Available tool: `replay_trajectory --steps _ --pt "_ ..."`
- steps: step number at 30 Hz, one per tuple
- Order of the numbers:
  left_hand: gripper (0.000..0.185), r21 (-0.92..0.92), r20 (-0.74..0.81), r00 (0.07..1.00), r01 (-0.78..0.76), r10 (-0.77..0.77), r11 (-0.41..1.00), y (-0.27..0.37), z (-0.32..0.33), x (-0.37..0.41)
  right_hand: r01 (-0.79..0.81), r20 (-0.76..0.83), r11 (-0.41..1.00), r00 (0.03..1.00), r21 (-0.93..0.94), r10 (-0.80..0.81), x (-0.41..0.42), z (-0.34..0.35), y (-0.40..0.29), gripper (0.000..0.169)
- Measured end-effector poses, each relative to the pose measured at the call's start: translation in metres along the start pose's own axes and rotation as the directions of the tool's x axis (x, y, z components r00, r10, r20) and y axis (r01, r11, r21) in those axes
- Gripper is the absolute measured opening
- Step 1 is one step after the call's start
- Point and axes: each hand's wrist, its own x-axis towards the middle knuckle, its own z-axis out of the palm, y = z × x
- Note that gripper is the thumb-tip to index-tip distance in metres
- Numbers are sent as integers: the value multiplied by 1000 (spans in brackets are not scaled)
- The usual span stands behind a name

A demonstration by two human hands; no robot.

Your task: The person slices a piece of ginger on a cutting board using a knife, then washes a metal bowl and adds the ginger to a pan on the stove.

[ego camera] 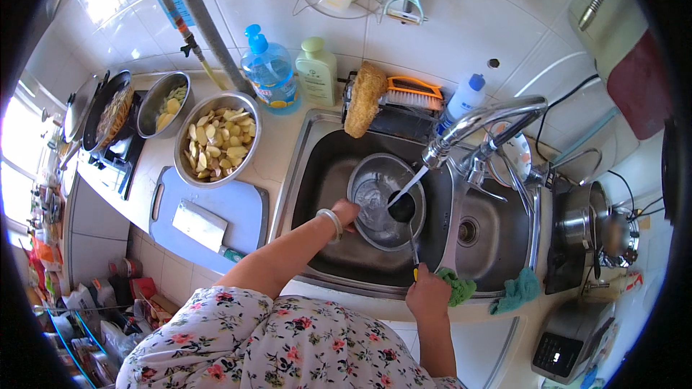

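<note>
Inside the left basin of a steel sink (324, 183) sits a metal bowl (373, 183) with water in it. My left hand (346, 215) grips the bowl's left rim; a pale bangle circles that wrist. In my right hand (428, 293) is the handle of a ladle (413, 243), yellow and black near the fist. The ladle's dark round head (403, 208) lies within the bowl. Water runs from the chrome faucet (432, 154) onto the ladle head. A green cloth (457, 286) hangs over the sink divider beside my right hand.
Left of the sink, a cleaver (200, 224) rests on a cutting board (243, 205). Behind the board stands a bowl of sliced potatoes (220, 140). Soap bottles (270, 78) and a brush (413, 92) line the wall. A teal cloth (516, 292) drapes over the right basin's front edge.
</note>
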Motion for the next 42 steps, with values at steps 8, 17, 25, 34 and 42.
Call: replay_trajectory --steps 8,17,25,34,42 --pt "16 -311 97 991 123 -97 942 -19 -29 -51 -25 -246 998 968 64 40 -35 -6 -2 52" --pt "26 -357 82 994 95 -70 929 -54 -21 -25 68 -433 961 899 268 57 -50 11 12 55" --pt "71 613 -151 755 -435 638 659 -6 -58 -88 23 -389 981 919 192 54 -49 17 12 57" --pt "80 741 -160 504 -507 849 441 12 -84 -153 25 -318 1000 948 17 -18 -66 11 18 55" --pt "86 750 -159 340 -569 927 337 4 -102 -183 -38 -301 989 950 143 80 -81 9 35 58"
